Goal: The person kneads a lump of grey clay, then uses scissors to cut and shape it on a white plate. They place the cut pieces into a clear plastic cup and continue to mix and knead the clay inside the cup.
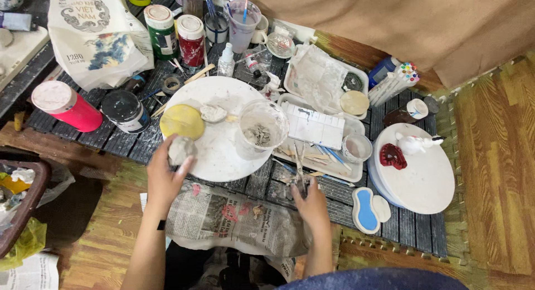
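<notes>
My left hand (163, 175) grips a grey lump of clay (180, 150) at the near left rim of a round white board (223, 128). A yellow disc (181, 121) and a smaller clay piece (213, 112) lie on that board, beside a clear plastic cup (263, 125) with clay bits inside. My right hand (310, 203) reaches into a bundle of wooden sticks and modelling tools (300, 166) at the front of a white tray (315, 128); its fingers close around them. Crumpled newspaper (234, 217) lies between both hands.
Paint jars in pink (67, 106), black (125, 111), green (161, 23) and red (191, 39) stand at the back left. A second round board (418, 173) with a red piece and a white figurine sits right, a blue sponge (365, 209) in front. Markers (397, 81) lie behind.
</notes>
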